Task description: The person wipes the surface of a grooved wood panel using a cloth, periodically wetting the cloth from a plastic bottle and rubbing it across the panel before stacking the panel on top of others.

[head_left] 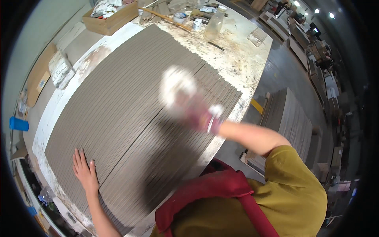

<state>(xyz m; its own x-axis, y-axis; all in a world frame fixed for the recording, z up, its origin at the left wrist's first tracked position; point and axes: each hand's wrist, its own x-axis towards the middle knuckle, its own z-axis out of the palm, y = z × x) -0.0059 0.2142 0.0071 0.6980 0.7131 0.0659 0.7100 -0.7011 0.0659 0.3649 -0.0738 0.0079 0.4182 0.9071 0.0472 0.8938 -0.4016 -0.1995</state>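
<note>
Many narrow grey-brown strips (pixel 114 91) lie side by side across the table, with a dark gap running between two groups of them. My bare left hand (pixel 83 170) rests flat on the strips near their left end, fingers stretched out. In a dark red glove, my right hand (pixel 195 112) is over the right part of the strips, smeared by motion. It grips a white wad of cloth (pixel 177 85), also blurred. Whether the cloth touches the strips, I cannot tell.
The stained white table (pixel 241 59) bears a clear bottle (pixel 215 25), a small white jar (pixel 197 24) and a wooden stick (pixel 167 19) at the back. A cardboard box (pixel 110 21) holds rags at the far left. Stacked boards (pixel 292 118) stand beyond the right edge.
</note>
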